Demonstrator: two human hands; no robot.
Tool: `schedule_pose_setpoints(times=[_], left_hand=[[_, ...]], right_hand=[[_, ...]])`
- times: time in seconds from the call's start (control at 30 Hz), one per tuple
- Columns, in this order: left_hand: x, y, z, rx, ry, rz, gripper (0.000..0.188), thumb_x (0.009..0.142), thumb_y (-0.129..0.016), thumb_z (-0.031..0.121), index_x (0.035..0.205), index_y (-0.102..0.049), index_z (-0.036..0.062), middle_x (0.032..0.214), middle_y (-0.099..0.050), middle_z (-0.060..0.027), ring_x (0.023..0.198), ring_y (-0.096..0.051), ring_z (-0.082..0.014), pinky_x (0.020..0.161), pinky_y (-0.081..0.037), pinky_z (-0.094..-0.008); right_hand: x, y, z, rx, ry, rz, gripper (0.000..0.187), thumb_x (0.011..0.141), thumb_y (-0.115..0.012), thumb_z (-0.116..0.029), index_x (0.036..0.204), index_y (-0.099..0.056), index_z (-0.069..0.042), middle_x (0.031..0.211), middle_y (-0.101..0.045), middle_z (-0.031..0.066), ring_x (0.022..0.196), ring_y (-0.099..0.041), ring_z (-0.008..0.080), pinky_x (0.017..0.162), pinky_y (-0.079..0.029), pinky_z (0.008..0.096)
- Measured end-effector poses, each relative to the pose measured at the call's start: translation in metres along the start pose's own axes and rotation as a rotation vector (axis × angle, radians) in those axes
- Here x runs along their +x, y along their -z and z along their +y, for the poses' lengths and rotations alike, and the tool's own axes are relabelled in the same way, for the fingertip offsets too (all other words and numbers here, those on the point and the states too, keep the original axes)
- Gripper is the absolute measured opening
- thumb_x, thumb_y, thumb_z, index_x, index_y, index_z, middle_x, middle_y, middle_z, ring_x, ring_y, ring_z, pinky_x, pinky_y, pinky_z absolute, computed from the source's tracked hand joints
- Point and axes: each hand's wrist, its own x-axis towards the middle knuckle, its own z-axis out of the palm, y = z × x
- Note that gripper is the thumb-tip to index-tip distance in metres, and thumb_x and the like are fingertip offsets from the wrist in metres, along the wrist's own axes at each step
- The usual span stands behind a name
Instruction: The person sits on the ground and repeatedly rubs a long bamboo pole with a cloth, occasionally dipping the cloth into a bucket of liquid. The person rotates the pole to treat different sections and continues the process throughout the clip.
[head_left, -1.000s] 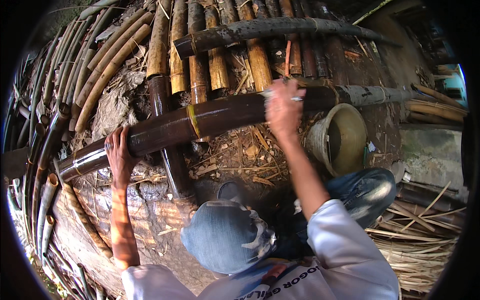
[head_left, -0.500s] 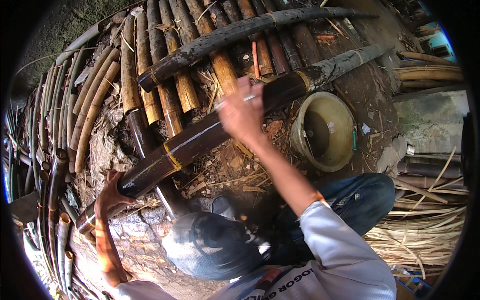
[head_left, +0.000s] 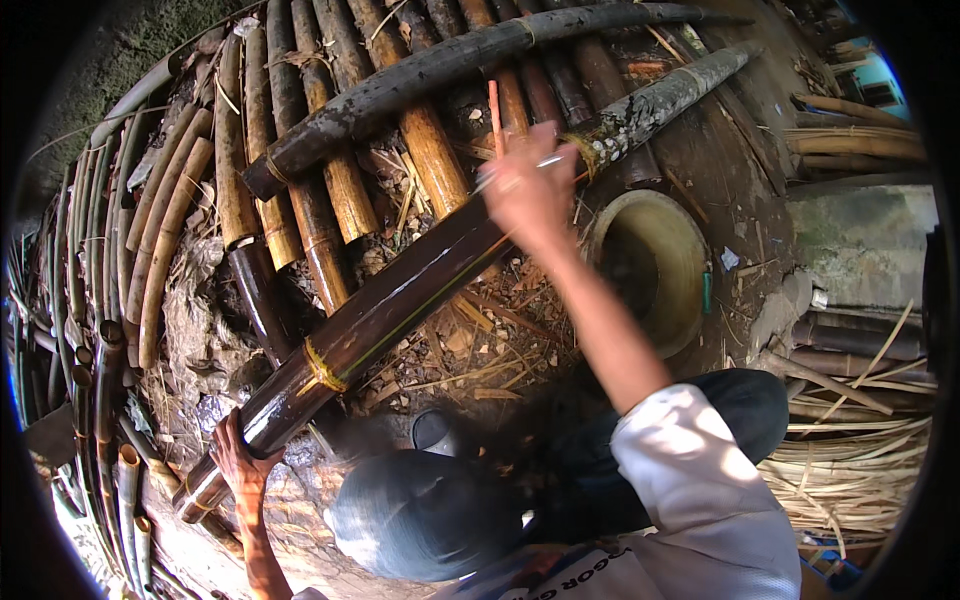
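A long, dark bamboo pole (head_left: 420, 275) slants from lower left to upper right in front of me. Its lower part is wet and shiny brown, its far part pale and mottled, with yellowish rings at the joints. My left hand (head_left: 243, 459) grips the pole near its lower-left end, fingers over the top side. Farther up, my right hand (head_left: 530, 190) lies over the pole just short of a joint. Motion blurs its fingers, and a small pale streak shows there; whether it holds anything is unclear. A second dark pole (head_left: 430, 90) lies beyond.
A round basin (head_left: 690, 290) with dark contents stands right of my right forearm. Cut bamboo lengths (head_left: 345, 190) lie in a row under the poles. More bamboo sticks (head_left: 180, 250) fill the left side; split strips (head_left: 850, 480) are heaped at right.
My right hand has moved up along the pole, toward the far joint. The pole has turned, showing a greenish streak, and lies steeper in view. My left hand stays near its lower end.
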Motion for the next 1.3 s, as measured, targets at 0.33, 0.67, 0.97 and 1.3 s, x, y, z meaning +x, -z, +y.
schedule_pose_setpoints(times=[0.33, 0.67, 0.97, 1.3], left_hand=[[-0.035, -0.026, 0.016, 0.097, -0.166, 0.323, 0.083, 0.097, -0.055, 0.065, 0.149, -0.046, 0.0002, 0.142, -0.052, -0.0223, 0.132, -0.048, -0.0416, 0.112, -0.034, -0.061], [-0.055, -0.047, 0.036, 0.175, -0.098, 0.44, 0.081, 0.102, -0.048, 0.064, 0.155, -0.039, 0.003, 0.15, -0.046, -0.0218, 0.144, -0.041, -0.0408, 0.121, -0.023, -0.0653], [-0.038, -0.054, 0.037, 0.22, -0.13, 0.598, 0.074, 0.102, -0.053, 0.061, 0.147, -0.05, 0.0027, 0.142, -0.054, -0.022, 0.135, -0.051, -0.0397, 0.117, -0.031, -0.0654], [0.008, -0.02, 0.019, 0.029, -0.057, 0.282, 0.114, 0.056, -0.092, 0.053, 0.151, -0.047, 0.0085, 0.14, -0.054, -0.0163, 0.133, -0.048, -0.0401, 0.113, -0.037, -0.0592]], right_hand=[[0.026, 0.015, 0.042, -0.033, 0.001, -0.457, 0.02, 0.097, -0.064, -0.024, 0.114, -0.075, -0.023, 0.162, -0.044, 0.0065, 0.157, -0.024, 0.0377, 0.126, -0.008, 0.0666], [0.021, 0.007, 0.088, -0.045, 0.065, -0.392, 0.018, 0.099, -0.062, -0.032, 0.109, -0.076, -0.025, 0.146, -0.062, 0.0031, 0.154, -0.031, 0.0384, 0.126, -0.008, 0.0665], [0.024, 0.011, 0.117, -0.14, 0.019, -0.33, 0.028, 0.104, -0.052, -0.032, 0.114, -0.076, -0.023, 0.163, -0.045, 0.0045, 0.158, -0.02, 0.0395, 0.126, -0.009, 0.0658], [0.036, 0.0, 0.096, -0.182, -0.007, -0.31, 0.035, 0.106, -0.048, -0.04, 0.133, -0.067, -0.028, 0.168, -0.033, 0.0109, 0.156, -0.011, 0.0515, 0.124, -0.008, 0.0705]])
